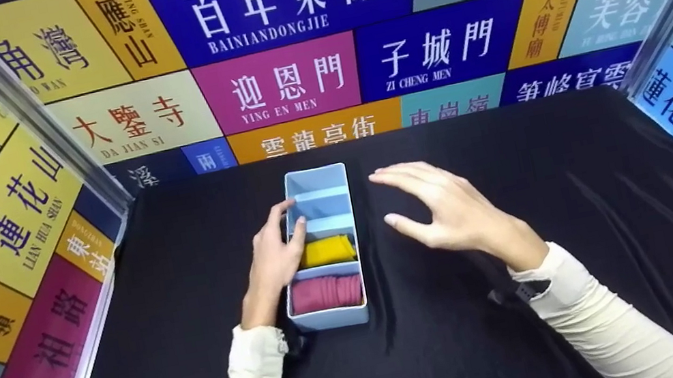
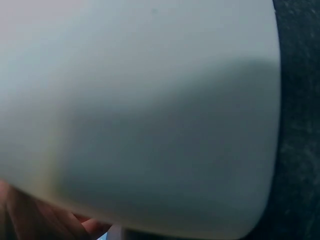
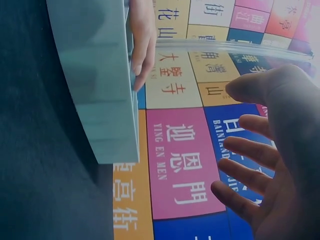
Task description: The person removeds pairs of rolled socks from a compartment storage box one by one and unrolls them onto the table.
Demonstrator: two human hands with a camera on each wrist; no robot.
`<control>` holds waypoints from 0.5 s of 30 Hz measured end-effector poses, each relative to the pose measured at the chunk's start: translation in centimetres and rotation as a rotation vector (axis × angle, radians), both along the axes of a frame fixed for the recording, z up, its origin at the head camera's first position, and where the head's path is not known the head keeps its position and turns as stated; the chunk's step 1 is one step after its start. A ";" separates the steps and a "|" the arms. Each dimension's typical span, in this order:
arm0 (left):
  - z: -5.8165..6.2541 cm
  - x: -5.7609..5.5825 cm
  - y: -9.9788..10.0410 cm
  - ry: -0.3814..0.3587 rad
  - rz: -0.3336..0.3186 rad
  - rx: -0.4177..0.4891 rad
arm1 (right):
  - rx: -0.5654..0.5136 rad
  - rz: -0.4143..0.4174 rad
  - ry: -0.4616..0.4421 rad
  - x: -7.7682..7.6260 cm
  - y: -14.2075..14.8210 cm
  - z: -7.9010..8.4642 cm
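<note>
A long pale-blue storage box [image 1: 330,319] with several compartments lies lengthwise on the black cloth. Its nearest compartment holds a folded dusty-pink fabric piece [image 1: 326,293], and the one behind it a folded yellow fabric piece [image 1: 328,251]. The two far compartments show bare blue walls. My left hand [image 1: 268,253] grips the box's left rim, thumb over the inner side; in the left wrist view the box's pale wall [image 2: 175,125] fills most of the picture. To the right of the box, my right hand [image 1: 450,207] hovers with fingers spread and holds nothing.
Black cloth [image 1: 461,347] covers the table under the box. Panels with coloured street-name signs [image 1: 289,79] stand behind and at both sides. Clear upright posts [image 1: 30,118] mark the left and right corners.
</note>
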State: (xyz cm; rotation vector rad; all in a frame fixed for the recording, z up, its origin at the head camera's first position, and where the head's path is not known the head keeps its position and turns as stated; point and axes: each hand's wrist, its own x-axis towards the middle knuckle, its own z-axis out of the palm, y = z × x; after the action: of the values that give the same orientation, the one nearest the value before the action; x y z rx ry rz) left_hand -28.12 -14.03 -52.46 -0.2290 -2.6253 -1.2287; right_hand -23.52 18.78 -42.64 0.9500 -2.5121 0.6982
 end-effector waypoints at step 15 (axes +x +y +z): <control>-0.1 0.1 0.0 -0.030 0.005 0.020 | -0.040 0.089 -0.009 1.1 -2.3 -0.8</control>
State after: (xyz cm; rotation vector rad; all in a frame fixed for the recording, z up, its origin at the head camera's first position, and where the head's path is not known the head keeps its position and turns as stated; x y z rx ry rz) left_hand -27.98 -14.04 -52.56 -0.2024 -2.6353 -1.2661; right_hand -22.45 16.50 -43.40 1.0517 -2.4667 0.7787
